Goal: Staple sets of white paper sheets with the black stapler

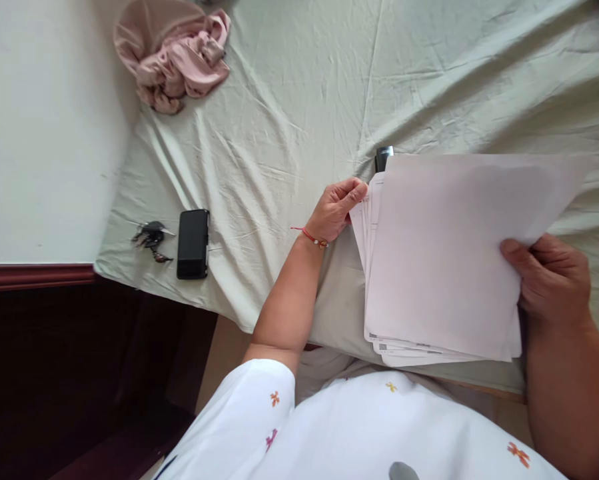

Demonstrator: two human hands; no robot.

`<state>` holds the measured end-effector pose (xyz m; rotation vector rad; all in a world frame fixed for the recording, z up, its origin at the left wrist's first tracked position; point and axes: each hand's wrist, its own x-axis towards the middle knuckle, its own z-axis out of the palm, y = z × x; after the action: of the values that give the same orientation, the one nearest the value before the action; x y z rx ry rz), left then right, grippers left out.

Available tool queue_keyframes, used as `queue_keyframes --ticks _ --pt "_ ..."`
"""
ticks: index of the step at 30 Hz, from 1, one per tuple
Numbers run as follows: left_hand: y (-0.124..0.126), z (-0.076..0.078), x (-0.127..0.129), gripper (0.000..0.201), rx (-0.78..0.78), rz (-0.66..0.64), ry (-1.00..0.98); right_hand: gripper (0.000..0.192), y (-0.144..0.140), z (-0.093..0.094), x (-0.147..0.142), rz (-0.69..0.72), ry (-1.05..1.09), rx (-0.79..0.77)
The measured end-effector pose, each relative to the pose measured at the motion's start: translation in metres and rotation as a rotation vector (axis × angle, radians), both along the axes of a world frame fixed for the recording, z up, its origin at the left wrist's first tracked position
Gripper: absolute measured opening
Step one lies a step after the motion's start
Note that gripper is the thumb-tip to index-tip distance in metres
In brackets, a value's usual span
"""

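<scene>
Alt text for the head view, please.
Both hands hold a stack of papers over a pale green sheet: left hand at its left edge, right hand gripping its right side. A black phone, keys and pink cloth lie leftward.

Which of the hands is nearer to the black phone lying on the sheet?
Left. The left hand grips the paper stack's near edge, just right of the black phone. The right hand holds the stack's far side.

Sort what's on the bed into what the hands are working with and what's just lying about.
In hand:
stack of papers, gripped by the left hand at its left edge and the right hand at its right edge

Lying about:
pink cloth
black phone
keys
small dark object behind the papers
</scene>
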<state>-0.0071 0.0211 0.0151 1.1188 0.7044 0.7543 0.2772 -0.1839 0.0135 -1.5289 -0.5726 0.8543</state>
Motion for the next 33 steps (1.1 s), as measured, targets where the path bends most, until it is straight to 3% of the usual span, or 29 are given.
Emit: queue_keyframes --ticks 6,14,21,26,31,33 --pt "0.002 0.006 -0.006 0.052 -0.041 -0.102 0.0 0.034 -0.001 -0.001 0.001 -0.016 -0.012 -0.006" --pt "0.005 0.006 -0.005 0.054 0.054 0.044 0.052 0.036 0.003 0.0 0.0 0.036 -0.027 0.071" --pt "0.007 -0.002 -0.005 0.056 0.083 0.096 0.056 0.036 -0.001 -0.001 0.006 0.084 -0.025 -0.038" --pt "0.007 -0.002 -0.007 0.055 0.075 0.071 0.062 0.039 -0.001 0.003 0.006 0.086 -0.004 -0.067" --pt "0.008 0.004 -0.012 0.052 0.01 -0.088 0.066 0.037 0.0 0.006 0.006 0.068 -0.01 -0.085" --pt "0.01 0.003 -0.013 0.052 0.03 -0.092 0.083 0.036 0.0 0.006 0.006 0.069 -0.009 -0.069"
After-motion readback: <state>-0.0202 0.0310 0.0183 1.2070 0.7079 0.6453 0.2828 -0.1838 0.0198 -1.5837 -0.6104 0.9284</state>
